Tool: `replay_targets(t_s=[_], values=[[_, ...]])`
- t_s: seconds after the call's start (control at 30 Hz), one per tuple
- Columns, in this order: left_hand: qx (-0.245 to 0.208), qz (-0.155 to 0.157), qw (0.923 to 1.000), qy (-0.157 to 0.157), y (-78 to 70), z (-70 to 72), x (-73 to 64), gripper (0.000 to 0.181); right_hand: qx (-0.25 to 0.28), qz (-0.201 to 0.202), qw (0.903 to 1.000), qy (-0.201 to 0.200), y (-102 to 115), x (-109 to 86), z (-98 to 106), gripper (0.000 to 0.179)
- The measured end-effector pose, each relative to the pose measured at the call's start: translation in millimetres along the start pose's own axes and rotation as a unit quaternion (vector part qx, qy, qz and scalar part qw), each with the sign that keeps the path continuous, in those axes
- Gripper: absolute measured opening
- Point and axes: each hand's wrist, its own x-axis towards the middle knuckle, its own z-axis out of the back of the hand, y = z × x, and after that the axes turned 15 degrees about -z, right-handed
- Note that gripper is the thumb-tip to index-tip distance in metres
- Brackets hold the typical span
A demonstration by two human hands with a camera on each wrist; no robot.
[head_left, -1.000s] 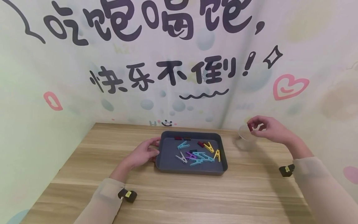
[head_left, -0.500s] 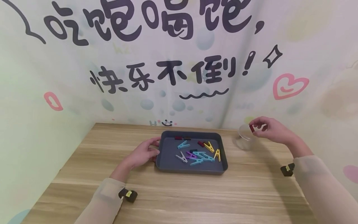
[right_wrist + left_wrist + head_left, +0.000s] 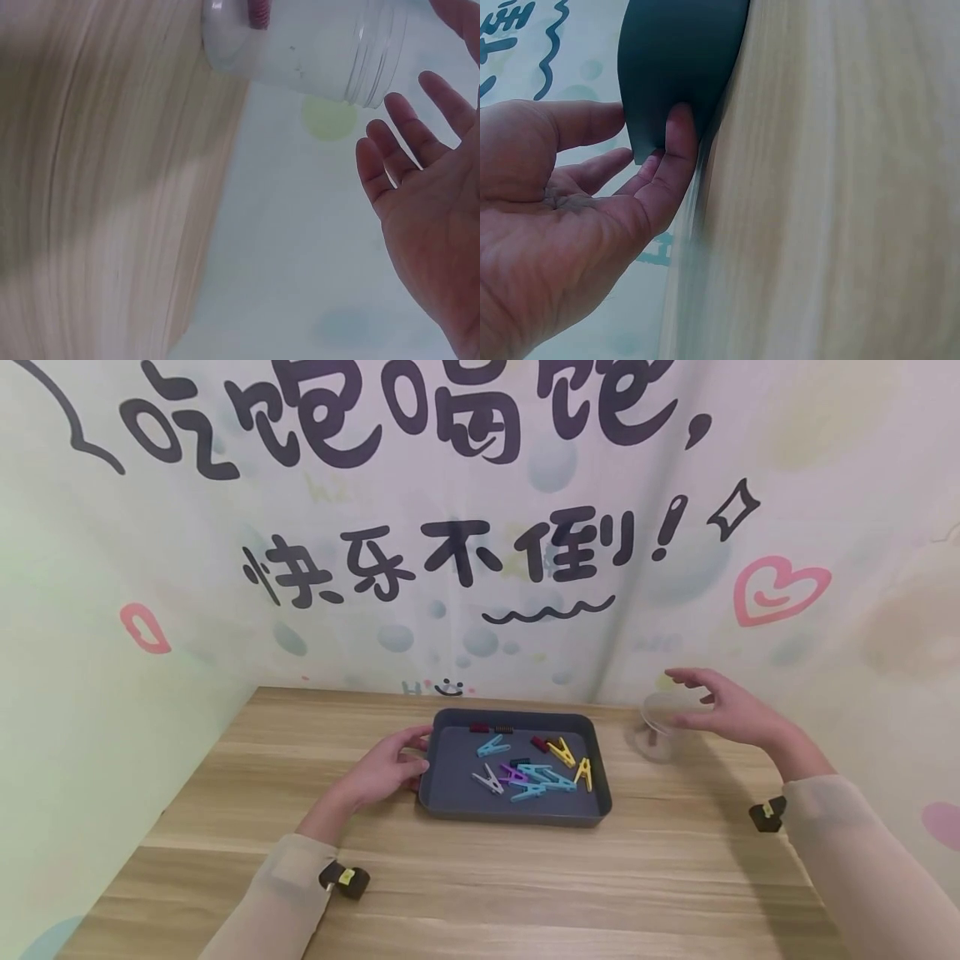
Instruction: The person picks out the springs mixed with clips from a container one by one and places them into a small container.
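Note:
A clear plastic jar (image 3: 654, 727) stands at the back right of the table, with a dark red coil spring (image 3: 259, 13) inside. Just beside and above its mouth is my right hand (image 3: 723, 706), fingers spread apart and holding nothing. My left hand (image 3: 386, 768) holds the left end of a dark grey tray (image 3: 450, 802); in the left wrist view its thumb and fingers touch the tray's end wall. Lying in the tray are blue clothespins (image 3: 532, 791), yellow clothespins (image 3: 561, 752), a purple one (image 3: 513, 775), a white one (image 3: 489, 780), and red springs (image 3: 539, 743) and dark springs (image 3: 504, 729).
The wooden table (image 3: 480, 893) carries the tray in its middle. Behind it hangs a printed wall cloth (image 3: 450, 643) with dark lettering. A black wrist strap (image 3: 348, 878) is on the left sleeve, another strap (image 3: 767, 815) on the right.
My right hand has let go of the red spring, which has dropped into the jar, and its fingers have spread. The left hand and the tray stay in place.

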Motion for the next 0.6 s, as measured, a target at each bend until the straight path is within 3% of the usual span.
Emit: replay_targets(t_s=[0.2, 0.6], values=[[0.001, 0.002, 1.0000, 0.003, -1.0, 0.2, 0.0, 0.063, -0.002, 0.004, 1.0000, -0.006, 11.0, -0.2, -2.6, 0.080], [-0.004, 0.005, 1.0000, 0.001, -0.9, -0.2, -0.2, 0.063, -0.024, 0.055, 0.9982, 0.003, 43.7, 4.4, -15.8, 0.068]])
